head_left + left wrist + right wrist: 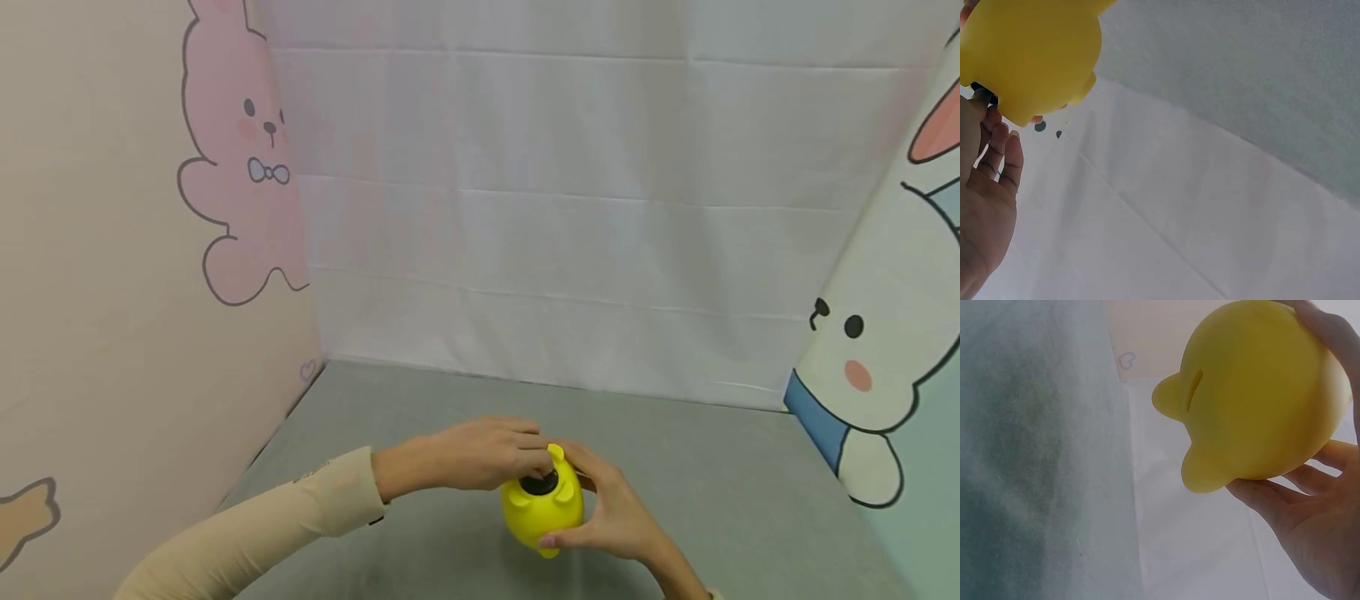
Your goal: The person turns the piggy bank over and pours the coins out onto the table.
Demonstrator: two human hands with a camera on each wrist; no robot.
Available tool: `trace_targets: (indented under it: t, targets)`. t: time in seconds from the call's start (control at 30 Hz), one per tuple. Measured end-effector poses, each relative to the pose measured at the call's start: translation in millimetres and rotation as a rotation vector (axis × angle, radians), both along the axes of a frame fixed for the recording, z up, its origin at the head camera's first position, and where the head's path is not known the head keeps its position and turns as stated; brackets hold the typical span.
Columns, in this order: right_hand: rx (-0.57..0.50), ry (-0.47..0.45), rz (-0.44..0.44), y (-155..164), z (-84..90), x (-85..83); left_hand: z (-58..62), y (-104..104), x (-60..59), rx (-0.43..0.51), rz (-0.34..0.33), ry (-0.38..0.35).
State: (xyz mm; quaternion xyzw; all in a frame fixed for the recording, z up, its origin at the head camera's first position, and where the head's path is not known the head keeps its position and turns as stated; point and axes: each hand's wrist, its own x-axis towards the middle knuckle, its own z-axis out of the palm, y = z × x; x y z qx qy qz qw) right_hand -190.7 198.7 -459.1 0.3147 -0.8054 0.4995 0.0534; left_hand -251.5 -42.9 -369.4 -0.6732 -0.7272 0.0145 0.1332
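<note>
Grey tabletop [720, 492], matte, felt-like, slightly mottled. Bounded at the back by a creased white cloth backdrop [585, 233], on the left by a beige panel with a pink cartoon bunny [240, 158], on the right by a panel with a white cartoon bunny [877, 367]. Yellow piggy bank [542, 504] near the front middle, over the surface; contact with the surface not discernible. Nothing else seen lying on the grey.
</note>
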Motion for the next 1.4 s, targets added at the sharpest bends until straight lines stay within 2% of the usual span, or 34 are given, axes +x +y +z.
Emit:
trace_targets:
  t: [0.13,0.4,0.83,1.03,1.2,1.4]
  targets:
    - [0.001,0.0,0.008,-0.2,-0.8,-0.3,-0.8,-1.2,0.3,0.002,0.003,0.033]
    - [0.002,-0.004,0.027,-0.6,-2.7,-1.8,-6.5,-4.5,1.0,-0.05,0.031,0.186]
    - [0.013,-0.032,0.037,-0.5,-5.1,-1.9,-6.8,-7.2,1.7,-0.069,0.047,0.185]
    - [0.012,-0.019,0.014,-0.6,-7.6,-3.1,-4.1,-8.5,-0.9,-0.062,0.089,0.197]
    - [0.011,-0.003,0.013,0.3,-8.9,-4.0,-0.6,-12.1,-5.6,-0.021,0.118,0.224]
    - [0.0,-0.045,-0.021,-0.3,-7.5,-2.8,0.4,-18.7,-15.0,0.043,0.152,0.247]
